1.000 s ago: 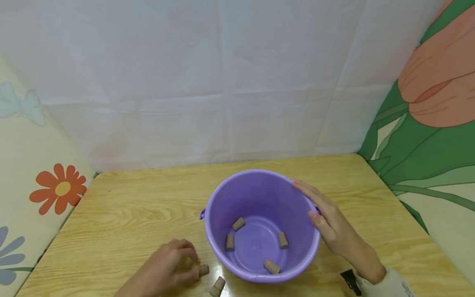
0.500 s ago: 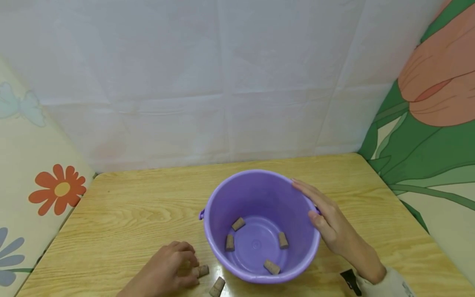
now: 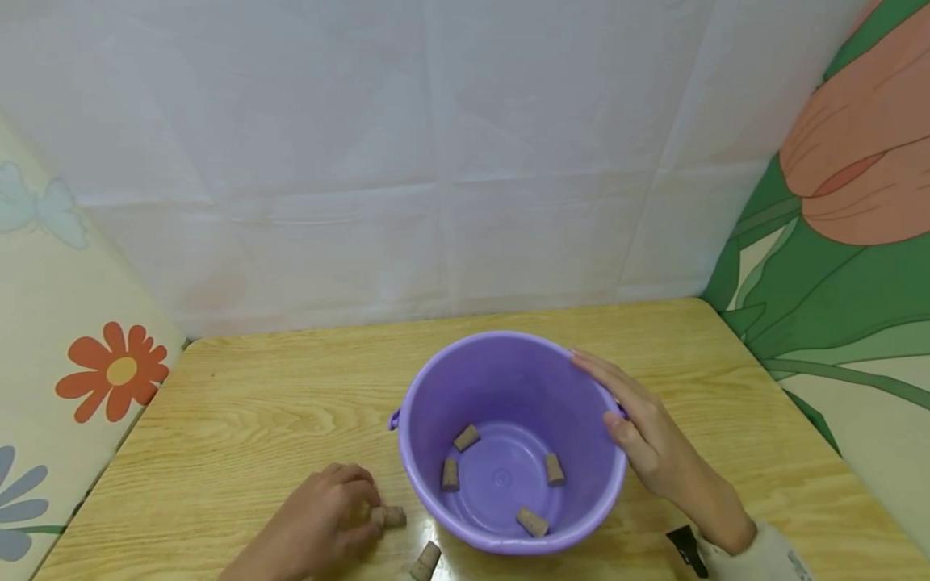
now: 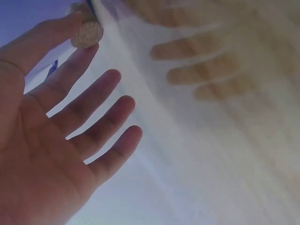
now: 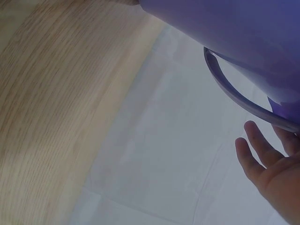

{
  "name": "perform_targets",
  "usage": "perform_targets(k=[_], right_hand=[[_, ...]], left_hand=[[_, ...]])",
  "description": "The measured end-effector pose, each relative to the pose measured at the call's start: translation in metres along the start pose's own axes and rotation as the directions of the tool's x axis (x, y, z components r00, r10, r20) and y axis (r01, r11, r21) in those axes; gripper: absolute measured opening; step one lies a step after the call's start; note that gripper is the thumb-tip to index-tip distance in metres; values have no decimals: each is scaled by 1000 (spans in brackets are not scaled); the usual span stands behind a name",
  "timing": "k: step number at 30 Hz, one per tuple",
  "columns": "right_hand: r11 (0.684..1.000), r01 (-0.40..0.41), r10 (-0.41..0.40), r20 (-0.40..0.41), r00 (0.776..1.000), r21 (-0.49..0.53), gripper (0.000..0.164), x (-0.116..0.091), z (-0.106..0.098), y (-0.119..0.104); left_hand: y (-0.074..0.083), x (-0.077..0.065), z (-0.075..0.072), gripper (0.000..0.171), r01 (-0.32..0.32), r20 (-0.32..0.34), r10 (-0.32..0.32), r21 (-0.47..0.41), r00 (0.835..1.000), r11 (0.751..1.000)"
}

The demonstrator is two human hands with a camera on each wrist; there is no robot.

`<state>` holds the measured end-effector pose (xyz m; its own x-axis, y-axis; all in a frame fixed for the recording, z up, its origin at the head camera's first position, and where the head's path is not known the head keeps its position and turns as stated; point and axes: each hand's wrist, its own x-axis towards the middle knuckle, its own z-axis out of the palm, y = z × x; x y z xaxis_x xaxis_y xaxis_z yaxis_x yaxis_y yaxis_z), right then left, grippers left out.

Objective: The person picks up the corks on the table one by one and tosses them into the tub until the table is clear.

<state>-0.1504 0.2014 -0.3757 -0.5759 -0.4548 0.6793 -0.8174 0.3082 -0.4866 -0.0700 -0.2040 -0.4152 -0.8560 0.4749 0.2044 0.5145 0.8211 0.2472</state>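
Note:
A small brown cork (image 3: pixel 395 516) is pinched between the thumb and index finger of my left hand (image 3: pixel 316 520), low over the table left of a purple bucket (image 3: pixel 512 542). In the left wrist view the cork (image 4: pixel 87 33) shows its round end, and the other fingers (image 4: pixel 115 152) spread apart. My right hand (image 3: pixel 657 440) holds the bucket's right rim, thumb over the edge and fingers along the outside. Several corks lie on the bucket floor, one cork (image 3: pixel 533 522) nearest the front. Another cork (image 3: pixel 425 561) lies on the table in front of the bucket.
The wood-patterned table (image 3: pixel 276 403) reaches a white sheet (image 3: pixel 327 161) at the back. Painted flower panels stand left and right. The bucket's handle (image 5: pixel 234 96) hangs down its outside in the right wrist view. A black strap (image 3: pixel 686 550) lies by the right sleeve.
The left hand has shifted slightly, and the cork at its fingertips has moved a little up and left. The right hand and bucket stay in place.

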Motion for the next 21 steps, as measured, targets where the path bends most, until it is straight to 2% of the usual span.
perform_targets(k=[4, 9, 16, 21], right_hand=[[1000, 1, -1, -1, 1000, -2, 46, 0, 0, 0], [1000, -4, 4, 2, 1000, 0, 46, 0, 0, 0], [1000, -1, 1, 2, 1000, -4, 46, 0, -1, -1], [1000, 0, 0, 1, 1000, -8, 46, 0, 0, -1]], left_hand=[[-2, 3, -8, 19, -12, -82, 16, 50, 996, 999], [0, 7, -20, 25, 11, -182, 2, 74, 983, 997], [-1, 14, -36, 34, -36, -301, 52, 58, 952, 998], [-2, 21, -47, 36, -37, -384, 44, 26, 922, 999]])
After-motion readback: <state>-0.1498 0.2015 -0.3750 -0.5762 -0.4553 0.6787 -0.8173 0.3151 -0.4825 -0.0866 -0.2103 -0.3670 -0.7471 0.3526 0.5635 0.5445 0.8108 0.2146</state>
